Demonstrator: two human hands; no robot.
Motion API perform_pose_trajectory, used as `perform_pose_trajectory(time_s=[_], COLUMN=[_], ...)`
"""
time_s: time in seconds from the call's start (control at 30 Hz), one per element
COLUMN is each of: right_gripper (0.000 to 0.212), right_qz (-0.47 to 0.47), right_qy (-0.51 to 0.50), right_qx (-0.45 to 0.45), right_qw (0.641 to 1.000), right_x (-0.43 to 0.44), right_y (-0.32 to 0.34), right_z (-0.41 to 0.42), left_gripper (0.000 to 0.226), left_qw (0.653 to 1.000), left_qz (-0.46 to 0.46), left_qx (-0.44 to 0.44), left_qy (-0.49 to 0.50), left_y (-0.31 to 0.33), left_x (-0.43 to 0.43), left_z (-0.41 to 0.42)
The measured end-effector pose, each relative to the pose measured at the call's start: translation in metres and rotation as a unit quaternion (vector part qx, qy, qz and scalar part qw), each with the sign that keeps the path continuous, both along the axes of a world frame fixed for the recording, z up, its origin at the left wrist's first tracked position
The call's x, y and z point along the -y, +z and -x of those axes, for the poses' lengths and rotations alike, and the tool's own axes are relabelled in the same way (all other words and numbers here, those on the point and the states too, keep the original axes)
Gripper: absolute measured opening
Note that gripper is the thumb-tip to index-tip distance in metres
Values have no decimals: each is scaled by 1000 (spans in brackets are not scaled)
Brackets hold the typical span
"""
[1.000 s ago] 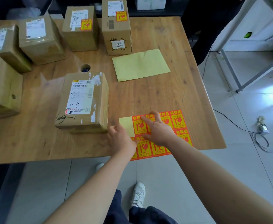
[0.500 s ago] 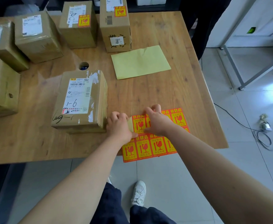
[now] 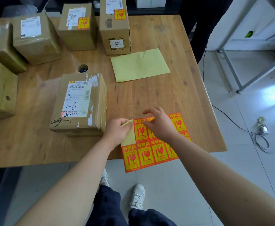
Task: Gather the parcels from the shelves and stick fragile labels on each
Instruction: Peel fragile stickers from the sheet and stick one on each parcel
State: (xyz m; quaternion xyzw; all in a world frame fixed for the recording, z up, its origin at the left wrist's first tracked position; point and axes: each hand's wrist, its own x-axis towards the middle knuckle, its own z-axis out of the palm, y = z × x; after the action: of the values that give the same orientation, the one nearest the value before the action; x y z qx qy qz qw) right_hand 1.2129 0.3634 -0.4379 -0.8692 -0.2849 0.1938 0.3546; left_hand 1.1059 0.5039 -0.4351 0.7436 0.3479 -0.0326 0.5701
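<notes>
the thin paper sheet of orange-and-yellow fragile labels (image 3: 149,154) lies at the near edge of the wooden table (image 3: 166,95), and its lower row hangs out over the floor. the left hand (image 3: 117,132) pinches the bared pale-yellow backing at the sheet's 10 o'clock corner and lifts it a little. the right hand (image 3: 159,126) curls over the top row, thumb and forefinger close together at a label's upper edge. i cannot tell whether they have caught that edge or only touch it.

the sheet is likely feather-light, floppy and glossy, so it would probably slide or buckle unless the backing is held down. a label is best taken at a loosened corner, and a peeled one may curl and stick to itself.

the brown cardboard parcel marked "1-6" (image 3: 79,103) sits at 9 o'clock of the hands, just beside the left one, and shows no fragile label. it looks rigid, and its taped top is probably slick.

the right palm hides several labels. the plain brown box (image 3: 0,88) at far 9 o'clock is cut off by the frame. the shipping print is too small to read.
</notes>
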Motion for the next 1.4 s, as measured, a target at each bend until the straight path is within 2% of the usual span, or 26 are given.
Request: perform_pose_trajectory(time_s=[0.07, 0.2, 0.4, 0.53, 0.7, 0.77, 0.93, 1.2, 1.4], right_gripper=[23, 17, 7, 13, 13, 11, 9, 12, 8], right_qz=[-42, -94, -135, -160, -128, -130, -100, -90, -84], right_qy=[-4, -43, -75, -99, -100, -113, -88, -75, -79], right_qx=[-25, -81, -142, -192, -165, -173, -111, -119, -135], right_qw=[999, 991, 978, 963, 973, 970, 985, 986, 984], right_x=[-5, -9, -12, -13, -11, -11, -9, -8, -6], right_y=[5, 7, 8, 12, 15, 16, 18, 21, 19], right_z=[6, 11, 16, 17, 14, 13, 14, 15, 13], left_gripper=[20, 6, 14, 14, 23, 22, 17, 13, 13], left_qw=[999, 992, 981, 975, 979, 981, 984, 980, 985], left_qz=[24, 68, 140, 164, 140, 130, 121, 142, 113], left_qx=[18, 68, 95, 116, 119, 116, 115, 129, 123], left_qy=[29, 86, 97, 99, 83, 79, 55, 50, 36], left_y=[4, 9, 3, 2, 2, 3, 2, 0, -1], left_x=[3, 6, 5, 8, 11, 11, 11, 11, 13], left_z=[-3, -4, -2, -2, -3, -3, 0, 4, 2])
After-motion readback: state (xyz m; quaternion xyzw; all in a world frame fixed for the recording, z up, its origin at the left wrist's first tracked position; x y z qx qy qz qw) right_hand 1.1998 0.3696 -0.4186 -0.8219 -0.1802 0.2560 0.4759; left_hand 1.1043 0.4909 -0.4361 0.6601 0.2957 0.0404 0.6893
